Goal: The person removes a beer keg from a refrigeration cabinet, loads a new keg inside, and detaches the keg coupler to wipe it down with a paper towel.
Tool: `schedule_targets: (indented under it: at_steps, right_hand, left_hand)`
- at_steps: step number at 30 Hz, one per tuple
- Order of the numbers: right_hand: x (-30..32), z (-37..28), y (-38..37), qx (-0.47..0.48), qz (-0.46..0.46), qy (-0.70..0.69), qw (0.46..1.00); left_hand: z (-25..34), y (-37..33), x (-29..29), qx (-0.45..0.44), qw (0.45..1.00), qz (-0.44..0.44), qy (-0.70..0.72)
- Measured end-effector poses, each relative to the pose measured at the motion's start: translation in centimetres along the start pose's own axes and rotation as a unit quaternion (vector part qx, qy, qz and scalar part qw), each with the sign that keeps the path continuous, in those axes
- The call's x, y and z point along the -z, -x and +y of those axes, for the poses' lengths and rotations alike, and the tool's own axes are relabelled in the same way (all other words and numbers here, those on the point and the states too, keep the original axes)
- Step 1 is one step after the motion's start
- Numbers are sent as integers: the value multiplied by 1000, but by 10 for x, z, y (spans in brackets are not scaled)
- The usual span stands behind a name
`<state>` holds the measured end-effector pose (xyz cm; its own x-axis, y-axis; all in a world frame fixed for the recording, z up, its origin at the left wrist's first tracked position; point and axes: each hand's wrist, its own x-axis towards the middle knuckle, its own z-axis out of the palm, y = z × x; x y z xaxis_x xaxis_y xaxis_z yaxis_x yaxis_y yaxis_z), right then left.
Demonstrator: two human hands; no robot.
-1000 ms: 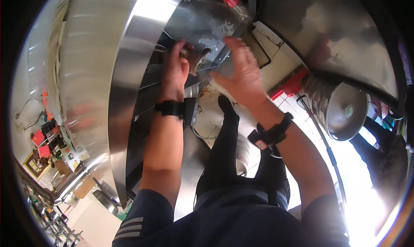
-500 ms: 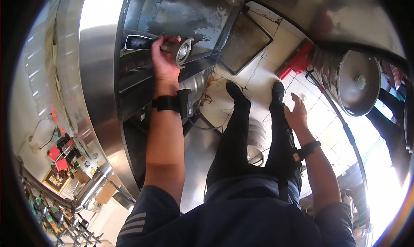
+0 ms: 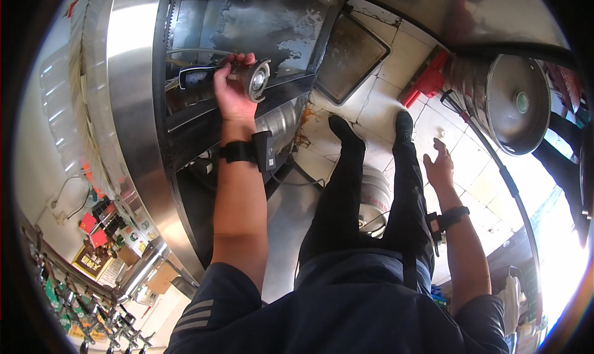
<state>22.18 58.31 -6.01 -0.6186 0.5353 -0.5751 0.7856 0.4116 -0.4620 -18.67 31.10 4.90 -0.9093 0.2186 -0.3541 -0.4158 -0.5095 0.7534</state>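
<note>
My left hand (image 3: 234, 97) is closed around a metal keg coupler (image 3: 258, 82) with a black lever handle. The coupler's round silver base faces right, and its handle points left into the opening of the steel cabinet (image 3: 137, 100). Behind the hand, a pale hose (image 3: 197, 51) runs along the cabinet's inside. My right hand (image 3: 440, 168) hangs beside my right leg with its fingers apart and nothing in it. A strapped device is on each of my forearms.
A steel keg (image 3: 521, 122) lies at the right, beside a red floor tool (image 3: 427, 85) and a long pole (image 3: 510, 184). Another keg (image 3: 374, 196) shows between my legs, and a third (image 3: 278, 122) sits under the cabinet. A dark-rimmed panel (image 3: 352, 60) lies on the tiles.
My left hand and the coupler sit slightly further left in the view. My right hand has moved right and a little lower, away from my leg.
</note>
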Motion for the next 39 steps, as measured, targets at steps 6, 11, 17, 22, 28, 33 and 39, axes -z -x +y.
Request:
schedule_targets:
  at_steps: [6, 11, 17, 22, 28, 33, 39]
  right_hand:
    - [-10, -72, -12, 42, -39, -74, 996]
    - [-27, -204, -25, 75, -199, -316, 925]
    - [-42, -322, -35, 71, -309, -538, 781]
    - [-53, -335, -41, 57, -317, -494, 808]
    - [-59, -335, -40, 49, -334, -475, 813]
    - [-64, -338, -44, 64, -329, -473, 814]
    - [-73, -324, -48, 53, -329, -476, 814]
  left_hand:
    - [-4, 6, 7, 4, 999, -11, 33]
    - [-6, 10, 5, 12, 997, -36, 61]
    - [-6, 8, 7, 15, 997, -49, 52]
    - [-8, 6, 10, 19, 997, -43, 57]
    - [-8, 5, 12, 19, 998, -38, 52]
    - [-10, 5, 7, 24, 998, -26, 47]
    - [-12, 0, 8, 31, 997, -28, 62]
